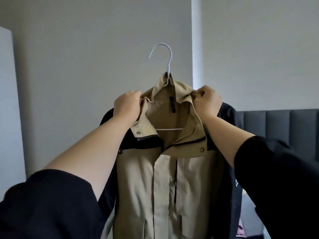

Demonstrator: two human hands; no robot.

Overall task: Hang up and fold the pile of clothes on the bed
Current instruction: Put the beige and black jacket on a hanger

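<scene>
- Head view: a tan jacket (160, 187) with dark navy shoulders and sleeves hangs upright in mid-air in front of a pale grey wall (86, 49), its front facing the camera.
- It sits on a white wire hanger (167, 73). The hook rises above the collar (165, 94) and touches nothing, and the hanger's lower bar shows through the open neck.
- The left grip (126, 105) is closed on the collar's left edge, fingers curled over the fabric and pinching it just above the shoulder.
- The right grip (208, 100) is closed on the collar's right edge in the same way, with a fold of tan cloth bunched between thumb and fingers.
- Both forearms reach up and forward, bare from the wrist, with a black sleeve (43, 204) pushed back on each arm.
- The collar stands up and spreads open between the two hands, and a small black label (172, 105) shows inside it at the back.
- A metal snap (138, 133) sits on the left collar flap and another snap (202, 149) lower on the right. A dark zip (175, 183) runs down the front beside the placket.
- A dark grey padded headboard (276, 123) stands against the wall behind the right arm.
- Some pink fabric (241, 228) lies low at the right, too blurred to identify.
- A white panel (6, 100) fills the left edge; what it is cannot be told.
</scene>
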